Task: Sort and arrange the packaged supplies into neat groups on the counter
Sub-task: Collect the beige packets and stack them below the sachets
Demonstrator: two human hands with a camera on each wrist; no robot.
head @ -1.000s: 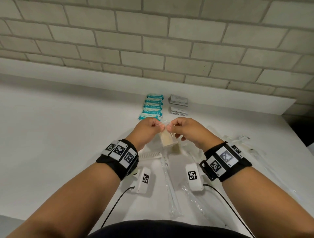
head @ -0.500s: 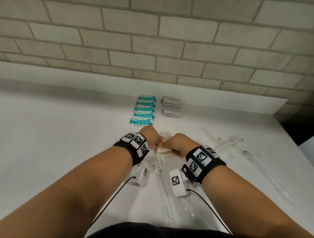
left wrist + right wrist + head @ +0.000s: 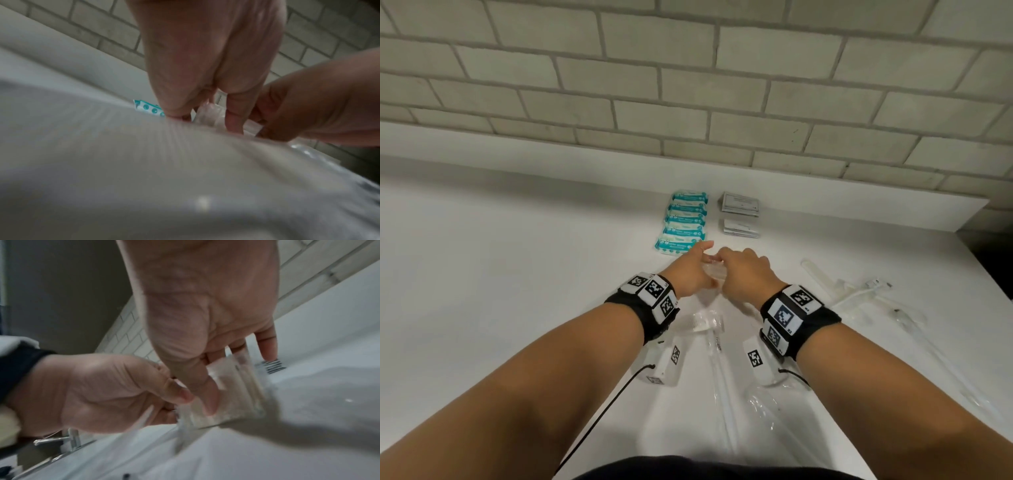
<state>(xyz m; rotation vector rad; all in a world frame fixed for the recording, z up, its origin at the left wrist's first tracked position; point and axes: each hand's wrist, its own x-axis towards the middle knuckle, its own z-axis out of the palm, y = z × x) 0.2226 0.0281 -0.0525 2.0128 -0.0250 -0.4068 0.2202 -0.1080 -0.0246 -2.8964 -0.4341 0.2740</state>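
Observation:
A small clear packet (image 3: 714, 271) of pale sticks stands on its edge on the white counter (image 3: 517, 274), just in front of the row of teal packets (image 3: 686, 219). My left hand (image 3: 707, 260) and right hand (image 3: 722, 264) meet over it. In the right wrist view the right thumb lies on the near face of the clear packet (image 3: 232, 394) with the fingers behind it. The left hand (image 3: 176, 402) pinches its left edge. In the left wrist view the left fingertips (image 3: 233, 125) touch the counter beside the clear packet (image 3: 207, 113).
Two stacks of grey sachets (image 3: 741, 205) lie right of the teal row. Long clear wrapped items lie near me (image 3: 722, 377) and at the right (image 3: 859, 294). A packaged comb (image 3: 702, 323) lies below my left wrist. A brick wall (image 3: 688, 102) closes the back.
Both hands have moved forward and down with the clear packet, from held up in the air to the counter just in front of the teal packets.

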